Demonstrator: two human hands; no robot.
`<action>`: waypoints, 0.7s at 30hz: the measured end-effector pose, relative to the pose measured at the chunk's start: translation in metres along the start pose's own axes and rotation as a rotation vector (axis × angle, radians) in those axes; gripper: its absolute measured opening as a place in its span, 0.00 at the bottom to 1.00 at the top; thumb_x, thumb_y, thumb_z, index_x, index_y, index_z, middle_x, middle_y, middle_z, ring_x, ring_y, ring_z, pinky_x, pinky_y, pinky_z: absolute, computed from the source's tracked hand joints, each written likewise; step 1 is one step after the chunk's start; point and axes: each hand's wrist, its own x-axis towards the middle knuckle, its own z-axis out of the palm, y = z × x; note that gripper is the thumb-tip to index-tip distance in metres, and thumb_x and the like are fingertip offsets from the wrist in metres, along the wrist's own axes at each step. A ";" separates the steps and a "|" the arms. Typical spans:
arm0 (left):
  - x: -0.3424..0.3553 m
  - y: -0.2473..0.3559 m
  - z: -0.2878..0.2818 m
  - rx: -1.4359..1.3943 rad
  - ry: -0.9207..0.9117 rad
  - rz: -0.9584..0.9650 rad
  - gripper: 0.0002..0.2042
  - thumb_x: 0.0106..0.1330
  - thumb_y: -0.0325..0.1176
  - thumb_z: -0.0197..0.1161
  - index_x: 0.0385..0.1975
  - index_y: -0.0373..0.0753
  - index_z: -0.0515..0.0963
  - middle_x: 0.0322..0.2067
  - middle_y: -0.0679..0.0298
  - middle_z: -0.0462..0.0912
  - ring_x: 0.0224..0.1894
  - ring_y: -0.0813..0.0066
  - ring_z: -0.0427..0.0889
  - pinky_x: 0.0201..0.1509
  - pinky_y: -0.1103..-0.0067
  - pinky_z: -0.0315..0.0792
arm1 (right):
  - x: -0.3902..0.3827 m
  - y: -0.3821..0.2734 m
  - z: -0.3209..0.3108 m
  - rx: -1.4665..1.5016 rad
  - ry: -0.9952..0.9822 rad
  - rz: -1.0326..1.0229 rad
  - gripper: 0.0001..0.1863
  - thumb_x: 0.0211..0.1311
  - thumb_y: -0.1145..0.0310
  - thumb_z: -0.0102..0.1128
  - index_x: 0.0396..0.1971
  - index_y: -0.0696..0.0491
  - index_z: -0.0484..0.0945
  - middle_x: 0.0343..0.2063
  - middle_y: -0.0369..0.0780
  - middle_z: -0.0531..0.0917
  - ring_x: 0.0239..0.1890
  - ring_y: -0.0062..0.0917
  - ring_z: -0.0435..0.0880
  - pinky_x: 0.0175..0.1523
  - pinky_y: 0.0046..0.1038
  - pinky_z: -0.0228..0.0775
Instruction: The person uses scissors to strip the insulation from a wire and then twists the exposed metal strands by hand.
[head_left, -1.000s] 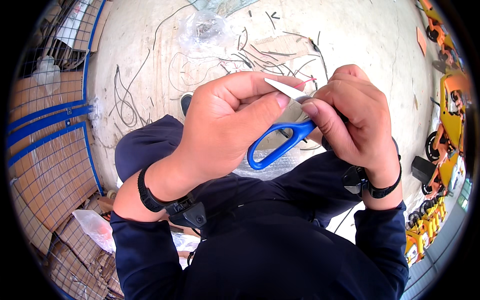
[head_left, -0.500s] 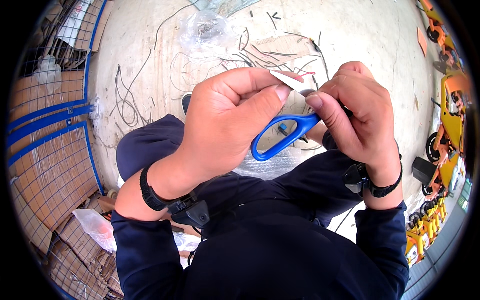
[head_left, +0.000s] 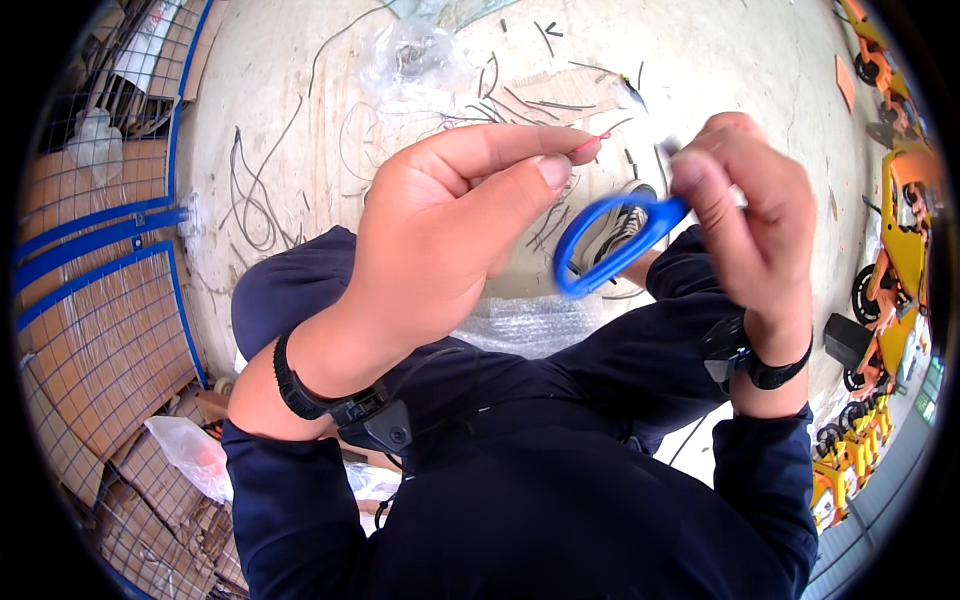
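Observation:
Between the thumb and forefinger of my left hand (head_left: pixel 440 225) is a thin red wire (head_left: pixel 592 143), its end sticking out past the fingertips. To its right, my right hand (head_left: pixel 752 205) grips a pair of blue-handled scissors (head_left: pixel 612 240). One handle loop hangs out toward my left hand, clear of the fingers. The blades are mostly hidden or smeared by motion near the right fingertips. A gap lies between the scissors and the red wire.
Cut dark cable pieces (head_left: pixel 535 102) and a clear plastic bag (head_left: pixel 412 55) lie on the floor ahead. A blue wire-mesh cage (head_left: pixel 110 235) with cardboard stands at left. Yellow and orange wheeled machines (head_left: pixel 905 215) line the right. Bubble wrap (head_left: pixel 535 325) lies between my legs.
My right hand has moved right with the scissors, taking the blades away from the left fingertips. The left hand has stayed nearly in place, still pinching the red wire.

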 end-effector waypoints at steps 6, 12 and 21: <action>0.000 -0.004 0.008 -0.091 -0.048 -0.014 0.16 0.69 0.28 0.49 0.51 0.25 0.73 0.27 0.63 0.80 0.26 0.86 0.78 0.31 0.89 0.74 | 0.000 -0.010 0.015 -0.013 -0.156 -0.111 0.06 0.56 0.72 0.63 0.22 0.57 0.79 0.18 0.37 0.78 0.19 0.28 0.71 0.35 0.27 0.63; 0.002 -0.009 0.006 -0.077 -0.073 0.005 0.15 0.69 0.28 0.50 0.51 0.26 0.74 0.36 0.53 0.83 0.37 0.76 0.84 0.42 0.82 0.80 | 0.000 -0.009 0.015 -0.037 -0.139 -0.127 0.06 0.55 0.72 0.63 0.22 0.57 0.79 0.17 0.37 0.78 0.18 0.28 0.70 0.34 0.27 0.62; 0.000 -0.011 0.007 0.027 0.010 0.045 0.11 0.68 0.26 0.54 0.45 0.28 0.78 0.33 0.60 0.84 0.33 0.84 0.81 0.37 0.88 0.76 | 0.000 -0.012 0.016 -0.037 -0.136 -0.100 0.06 0.55 0.73 0.64 0.22 0.57 0.79 0.17 0.37 0.78 0.18 0.29 0.70 0.33 0.27 0.62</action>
